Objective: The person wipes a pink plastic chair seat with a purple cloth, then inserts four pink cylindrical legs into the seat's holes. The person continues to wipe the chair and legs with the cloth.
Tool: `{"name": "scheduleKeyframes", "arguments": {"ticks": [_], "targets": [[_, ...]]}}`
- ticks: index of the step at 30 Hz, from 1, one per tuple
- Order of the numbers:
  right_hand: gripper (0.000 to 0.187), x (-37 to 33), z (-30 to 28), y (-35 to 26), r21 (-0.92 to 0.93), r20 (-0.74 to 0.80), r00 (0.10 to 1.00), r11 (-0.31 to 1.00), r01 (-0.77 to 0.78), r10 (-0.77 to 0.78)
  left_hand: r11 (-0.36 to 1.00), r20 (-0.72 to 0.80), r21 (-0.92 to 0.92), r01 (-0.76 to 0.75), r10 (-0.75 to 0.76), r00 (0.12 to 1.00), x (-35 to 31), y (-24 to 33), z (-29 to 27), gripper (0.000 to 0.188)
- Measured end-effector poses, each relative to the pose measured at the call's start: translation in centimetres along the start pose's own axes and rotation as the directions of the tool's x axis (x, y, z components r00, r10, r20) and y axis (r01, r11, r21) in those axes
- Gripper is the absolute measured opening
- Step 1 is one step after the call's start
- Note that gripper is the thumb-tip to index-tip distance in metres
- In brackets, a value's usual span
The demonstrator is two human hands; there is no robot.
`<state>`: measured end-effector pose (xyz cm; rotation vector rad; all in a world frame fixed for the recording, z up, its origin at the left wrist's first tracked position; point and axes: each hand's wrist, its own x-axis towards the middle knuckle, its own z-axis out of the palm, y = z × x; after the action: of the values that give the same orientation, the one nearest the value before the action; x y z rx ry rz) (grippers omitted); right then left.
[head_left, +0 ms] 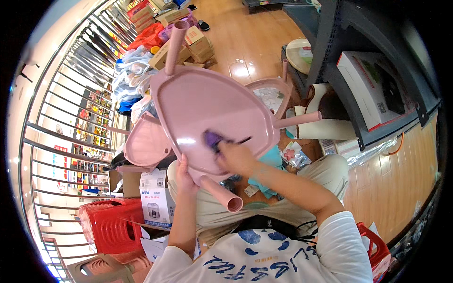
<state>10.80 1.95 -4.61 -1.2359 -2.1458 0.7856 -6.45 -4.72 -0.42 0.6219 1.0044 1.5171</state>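
A pink plastic shelf tier (203,101), a rounded triangular tray with a raised rim, is tilted above my lap with its broad face toward me. Hollow tube posts stick out at its corners; the nearest post (222,193) points down toward me. Beside that post, my left hand (185,178) grips the rim at the near left. My right hand (236,158) is closed on a dark purple cloth-like bundle (213,140), pressed against or just over the tray's face. Motion blurs the bundle. A short dark strip (244,140) shows beside my knuckles; what it is I cannot make out.
More pink tiers lie beyond, one at left (146,144) and one at right (269,92). A rice cooker box (158,200) and red stools (111,226) stand at left along a metal railing (61,151). Dark shelving (373,37) holding a white box (373,89) rises at right.
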Motion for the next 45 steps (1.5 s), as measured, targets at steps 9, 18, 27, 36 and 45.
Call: {"name": "scheduleKeyframes", "arguments": {"ticks": [9,18,27,36,45], "targets": [[0.023,6.6,-5.8,4.0,0.077,-0.444,0.855,0.962,-0.261,0.268,0.996,0.024,0.080,0.049,-0.051,0.998,-1.0,-0.3,1.3,0.045],[0.020,6.1,-4.6,0.4,-0.197,-0.222,0.868,0.893,0.405,-0.443,0.954,-0.102,0.229,0.192,-0.173,0.980,-1.9,0.8,1.3,0.043],[0.028,6.0,-1.9,-5.5,0.034,-0.110,0.745,0.747,0.664,-0.658,0.990,0.007,0.140,0.002,-0.003,1.000,0.4,4.8,-0.1,0.041],[0.030,9.3,-5.9,-0.9,-0.107,-0.314,0.846,0.902,0.419,-0.430,0.981,0.056,0.169,-0.092,0.083,0.995,0.1,7.4,0.5,0.041],[0.027,3.6,-5.3,-5.2,0.054,0.166,0.766,0.782,0.622,-0.621,0.998,0.056,-0.023,-0.060,0.061,0.997,3.1,6.3,-0.6,0.044]]}}
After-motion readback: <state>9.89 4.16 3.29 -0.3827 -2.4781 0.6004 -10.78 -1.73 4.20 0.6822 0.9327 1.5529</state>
